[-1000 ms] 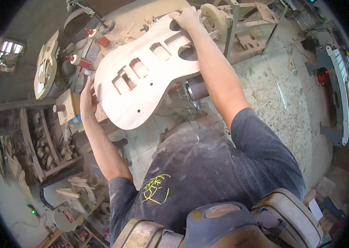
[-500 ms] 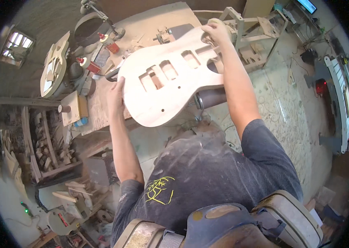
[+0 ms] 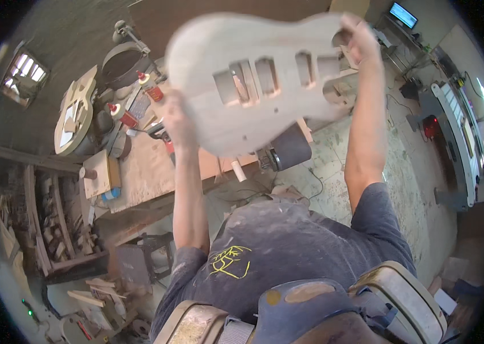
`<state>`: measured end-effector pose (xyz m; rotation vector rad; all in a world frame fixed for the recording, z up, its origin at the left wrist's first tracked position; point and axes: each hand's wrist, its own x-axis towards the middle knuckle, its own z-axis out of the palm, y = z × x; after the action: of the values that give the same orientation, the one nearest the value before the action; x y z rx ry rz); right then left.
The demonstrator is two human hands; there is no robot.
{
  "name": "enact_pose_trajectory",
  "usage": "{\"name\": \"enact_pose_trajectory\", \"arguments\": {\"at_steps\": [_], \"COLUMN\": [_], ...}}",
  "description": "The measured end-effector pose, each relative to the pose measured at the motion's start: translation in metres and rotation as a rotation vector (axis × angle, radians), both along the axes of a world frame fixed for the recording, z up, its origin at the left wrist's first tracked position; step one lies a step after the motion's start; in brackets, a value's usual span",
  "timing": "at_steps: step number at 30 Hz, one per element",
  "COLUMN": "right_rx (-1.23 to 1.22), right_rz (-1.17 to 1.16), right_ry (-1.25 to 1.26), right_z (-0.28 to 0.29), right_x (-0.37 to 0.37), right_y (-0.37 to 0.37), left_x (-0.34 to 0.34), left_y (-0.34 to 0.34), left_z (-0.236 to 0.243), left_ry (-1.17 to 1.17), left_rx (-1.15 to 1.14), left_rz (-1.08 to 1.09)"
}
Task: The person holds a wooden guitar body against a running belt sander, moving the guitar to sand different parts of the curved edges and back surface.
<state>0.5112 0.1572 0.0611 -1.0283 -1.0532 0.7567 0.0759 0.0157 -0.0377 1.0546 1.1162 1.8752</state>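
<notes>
Between both hands I hold up a pale, unfinished wooden guitar body, slightly blurred, with several rectangular cavities cut through or into its face. My left hand grips the rounded wide end at its lower left edge; motion smears the fingers. The other end, by the horns, is held in my right hand, whose fingers are closed round the wood next to a cutaway. Below the body a dark sanding drum sticks out from the bench side, apart from it.
Two red-capped glue bottles stand on the wooden workbench, left of my left hand. Another guitar body lies at the far left. Wood offcuts fill a rack at lower left. A machine stands right.
Both hands have lifted the guitar body and carried it right, away from the bench. The sanding drum and a small pale dowel-like piece beside it now show more fully beneath it.
</notes>
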Motion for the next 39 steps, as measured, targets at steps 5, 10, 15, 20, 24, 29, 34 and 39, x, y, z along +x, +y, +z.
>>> {"name": "enact_pose_trajectory", "arguments": {"at_steps": [5, 10, 15, 20, 24, 29, 34, 39], "right_rx": [0.593, 0.464, 0.364, 0.275, 0.265, 0.162, 0.237, 0.218], "right_rz": [0.508, 0.186, 0.066, -0.017, 0.085, 0.282, 0.321, 0.286], "right_ry": [0.628, 0.526, 0.663, 0.756, 0.586, 0.759, 0.744, 0.713], "right_z": [0.139, 0.112, 0.050, 0.037, -0.001, -0.026, -0.039, -0.038], "right_x": [-0.044, -0.059, -0.070, -0.117, -0.122, -0.121, -0.115, -0.108], "right_y": [-0.074, -0.106, -0.096, -0.116, -0.093, -0.077, -0.060, -0.064], "left_x": [-0.012, 0.032, 0.028, 0.034, 0.036, 0.045, 0.056, 0.068], "left_y": [0.039, 0.032, 0.013, 0.006, -0.010, -0.034, -0.048, -0.047], "left_z": [0.051, 0.049, 0.027, 0.034, 0.050, 0.067, 0.074, 0.077], "left_ry": [-0.351, -0.689, -0.687, -0.672, -0.591, -0.524, -0.365, -0.358], "left_rx": [0.388, 0.197, 0.239, 0.185, 0.239, 0.264, 0.367, 0.355], "left_rz": [-0.235, -0.471, -0.466, -0.410, -0.386, -0.284, -0.194, -0.177]}}
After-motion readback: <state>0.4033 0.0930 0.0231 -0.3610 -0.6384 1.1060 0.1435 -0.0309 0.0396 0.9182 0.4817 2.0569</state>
